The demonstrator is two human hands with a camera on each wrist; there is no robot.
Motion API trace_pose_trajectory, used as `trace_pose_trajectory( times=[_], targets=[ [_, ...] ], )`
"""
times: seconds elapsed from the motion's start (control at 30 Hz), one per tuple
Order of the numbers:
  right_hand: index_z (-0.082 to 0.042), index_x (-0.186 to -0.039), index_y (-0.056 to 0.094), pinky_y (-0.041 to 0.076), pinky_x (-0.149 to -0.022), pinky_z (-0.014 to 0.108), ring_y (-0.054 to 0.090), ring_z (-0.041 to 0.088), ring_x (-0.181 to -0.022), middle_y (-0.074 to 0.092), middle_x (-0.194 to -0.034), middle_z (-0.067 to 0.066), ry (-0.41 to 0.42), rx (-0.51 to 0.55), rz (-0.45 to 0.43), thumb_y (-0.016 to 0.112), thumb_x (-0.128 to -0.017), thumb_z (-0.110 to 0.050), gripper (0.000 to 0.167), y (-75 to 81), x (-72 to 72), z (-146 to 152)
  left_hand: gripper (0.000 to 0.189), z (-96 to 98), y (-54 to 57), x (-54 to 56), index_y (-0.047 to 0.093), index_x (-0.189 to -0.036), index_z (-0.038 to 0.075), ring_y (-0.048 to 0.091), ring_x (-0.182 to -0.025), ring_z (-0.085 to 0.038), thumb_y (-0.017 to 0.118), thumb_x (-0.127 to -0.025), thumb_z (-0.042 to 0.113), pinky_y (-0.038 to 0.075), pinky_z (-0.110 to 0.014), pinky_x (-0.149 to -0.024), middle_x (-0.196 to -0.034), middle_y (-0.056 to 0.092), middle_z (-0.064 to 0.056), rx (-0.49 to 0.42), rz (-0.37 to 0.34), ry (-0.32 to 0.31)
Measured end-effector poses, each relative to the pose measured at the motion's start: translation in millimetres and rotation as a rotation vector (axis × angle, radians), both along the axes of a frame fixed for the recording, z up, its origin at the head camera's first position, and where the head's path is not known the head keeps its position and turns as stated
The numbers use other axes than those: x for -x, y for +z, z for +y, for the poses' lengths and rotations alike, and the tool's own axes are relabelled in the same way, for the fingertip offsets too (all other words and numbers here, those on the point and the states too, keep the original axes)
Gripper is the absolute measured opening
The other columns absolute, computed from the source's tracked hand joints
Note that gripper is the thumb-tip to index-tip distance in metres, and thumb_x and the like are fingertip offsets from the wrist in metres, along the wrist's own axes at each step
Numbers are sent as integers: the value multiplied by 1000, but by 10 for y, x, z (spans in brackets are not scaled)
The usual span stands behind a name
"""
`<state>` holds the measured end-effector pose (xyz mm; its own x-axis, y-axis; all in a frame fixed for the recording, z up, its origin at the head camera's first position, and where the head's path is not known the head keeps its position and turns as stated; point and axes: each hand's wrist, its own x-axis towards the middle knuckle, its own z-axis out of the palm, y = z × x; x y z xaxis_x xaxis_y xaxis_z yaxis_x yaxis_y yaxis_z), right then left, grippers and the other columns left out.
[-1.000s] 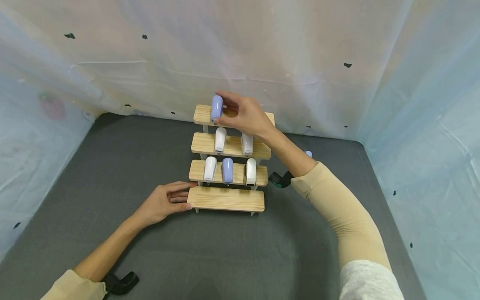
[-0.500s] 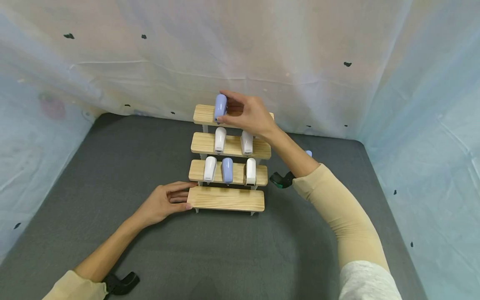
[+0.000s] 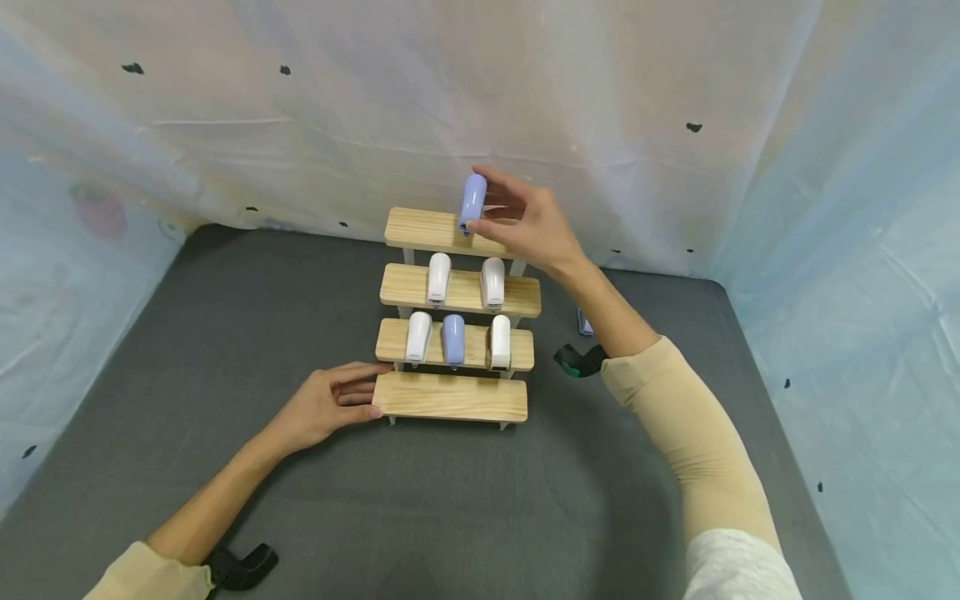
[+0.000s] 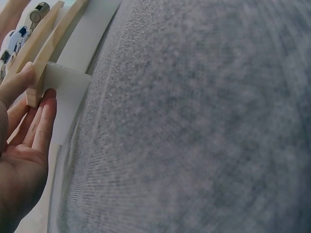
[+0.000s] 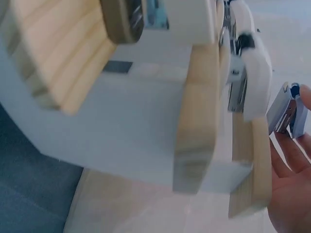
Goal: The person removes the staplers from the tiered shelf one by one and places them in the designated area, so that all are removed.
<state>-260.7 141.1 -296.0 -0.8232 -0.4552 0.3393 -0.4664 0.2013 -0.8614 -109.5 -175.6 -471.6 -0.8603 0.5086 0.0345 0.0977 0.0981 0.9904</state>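
Observation:
A four-tier wooden step stand [image 3: 450, 397] stands on the dark table. My left hand [image 3: 318, 408] grips the left end of its lowest board, thumb on one face and fingers on the other in the left wrist view. At the top tier, my right hand [image 3: 536, 225] pinches a lavender mini stapler [image 3: 472, 200] between thumb and fingertips; its metal inside shows in the right wrist view. The second tier from the top bears two white staplers, left [image 3: 438, 277] and right [image 3: 492, 283]. One tier lower, a lavender stapler [image 3: 453, 340] sits between two white staplers [image 3: 418, 337].
Another lavender object [image 3: 584, 323] lies on the table right of the stand, partly behind the right forearm. A pale curtain [image 3: 360, 108] hangs close behind the stand and along both sides. Black wrist cameras [image 3: 242, 568] jut from both wrists.
My right hand has carried the lavender stapler rightward along the top tier and slightly up. More of the lavender object by my forearm shows. The left hand has stayed put.

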Motion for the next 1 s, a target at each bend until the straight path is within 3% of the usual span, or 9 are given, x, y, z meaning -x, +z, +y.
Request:
trace_pose_trajectory(
  times=[0.3,0.57,0.8,1.0],
  targets=[
    [0,-145,48,54,-98,38,63,32,-109,61,-126,22,-40,30,-5,75,-85,5,66,-37,8,237,60,3,15,6,53,-141,1,63,-118,-23,78,-87,7,57,-31,-89,-142,49,-21,11,13,8],
    [5,-142,49,51,-101,47,62,31,-111,59,-127,26,-89,23,18,73,-84,9,64,-100,24,434,61,18,13,-1,52,-142,1,62,-118,-24,78,-86,8,57,-32,-90,-142,50,-21,12,9,6],
    [2,-143,51,50,-103,44,61,28,-113,59,-127,22,-81,75,-25,74,-84,6,63,-126,-8,613,62,27,31,-11,52,-142,1,62,-118,-24,78,-86,9,57,-31,-90,-142,50,-21,21,3,11],
    [3,-143,50,51,-102,36,59,28,-115,59,-128,22,-62,71,-2,72,-85,6,62,-127,-40,709,62,23,20,-17,52,-142,2,61,-119,-28,78,-87,10,57,-31,-91,-142,50,-20,28,4,13]
  ],
)
